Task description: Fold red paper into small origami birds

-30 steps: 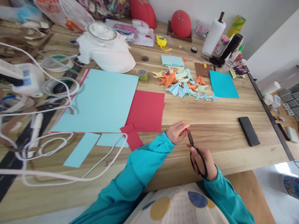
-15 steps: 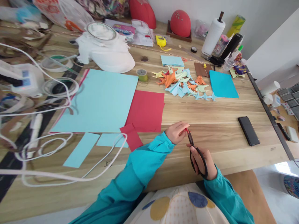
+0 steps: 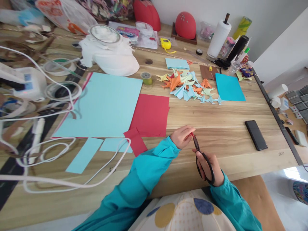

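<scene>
Near the table's front edge, my left hand (image 3: 181, 137) pinches a small piece of red paper (image 3: 192, 134), mostly hidden by the fingers. My right hand (image 3: 210, 168) is wrapped round the black handles of a pair of scissors (image 3: 197, 147), whose blades point up at the red paper and meet it at the left fingertips. Left of my hands lie a red paper sheet (image 3: 151, 114), a narrow red strip (image 3: 135, 141) and a large light-blue sheet (image 3: 108, 102). Beyond them is a pile of folded paper cranes (image 3: 179, 84) in orange, blue, green and yellow.
A black phone (image 3: 256, 135) lies on the right. White cables (image 3: 72, 186) loop across the left side. Farther back are a thread spool (image 3: 146, 78), a bright blue sheet (image 3: 229, 87), a yellow tape measure (image 3: 166, 44) and a white wrapped bundle (image 3: 110, 57).
Both hands, the scissors and the red paper stay almost in place. Only a very slight shift of the camera shows.
</scene>
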`<state>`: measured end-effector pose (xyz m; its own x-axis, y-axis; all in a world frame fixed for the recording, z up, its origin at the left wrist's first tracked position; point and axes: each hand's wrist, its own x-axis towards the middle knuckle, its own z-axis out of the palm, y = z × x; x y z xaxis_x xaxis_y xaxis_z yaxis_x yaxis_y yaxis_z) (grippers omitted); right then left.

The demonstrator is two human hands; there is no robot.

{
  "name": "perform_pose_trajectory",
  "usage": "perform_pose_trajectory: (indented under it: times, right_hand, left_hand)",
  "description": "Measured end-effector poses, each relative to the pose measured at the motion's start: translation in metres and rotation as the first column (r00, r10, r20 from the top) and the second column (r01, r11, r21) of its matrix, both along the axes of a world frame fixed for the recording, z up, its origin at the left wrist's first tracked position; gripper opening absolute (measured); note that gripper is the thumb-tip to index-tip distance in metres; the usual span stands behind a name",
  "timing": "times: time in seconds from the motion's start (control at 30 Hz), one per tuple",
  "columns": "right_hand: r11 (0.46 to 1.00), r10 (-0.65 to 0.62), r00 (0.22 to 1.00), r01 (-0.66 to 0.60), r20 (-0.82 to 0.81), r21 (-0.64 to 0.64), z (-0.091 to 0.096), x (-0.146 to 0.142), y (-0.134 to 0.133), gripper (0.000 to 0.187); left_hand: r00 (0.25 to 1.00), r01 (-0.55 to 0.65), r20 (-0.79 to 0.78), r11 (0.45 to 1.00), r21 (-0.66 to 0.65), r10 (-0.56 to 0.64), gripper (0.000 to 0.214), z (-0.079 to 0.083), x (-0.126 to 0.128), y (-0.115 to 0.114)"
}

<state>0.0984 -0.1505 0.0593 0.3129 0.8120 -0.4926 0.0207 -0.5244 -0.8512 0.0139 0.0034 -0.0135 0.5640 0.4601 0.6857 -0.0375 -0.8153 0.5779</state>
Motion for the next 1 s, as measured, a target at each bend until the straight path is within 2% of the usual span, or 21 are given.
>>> perform_pose_trajectory:
  times: [0.47, 1.0]
  right_hand:
    - [1.000, -0.008, 1.000, 0.008, 0.007, 0.008, 0.0003, -0.0018, -0.0016, 0.060]
    - [1.000, 0.008, 1.000, -0.008, 0.016, 0.018, -0.0045, 0.0014, -0.0013, 0.052]
  left_hand:
    - [1.000, -0.011, -0.001, 1.000, 0.005, 0.011, 0.025, -0.0010, 0.0003, 0.0003]
    - [1.000, -0.014, 0.016, 1.000, 0.016, 0.014, 0.025, 0.0008, 0.0005, 0.0001]
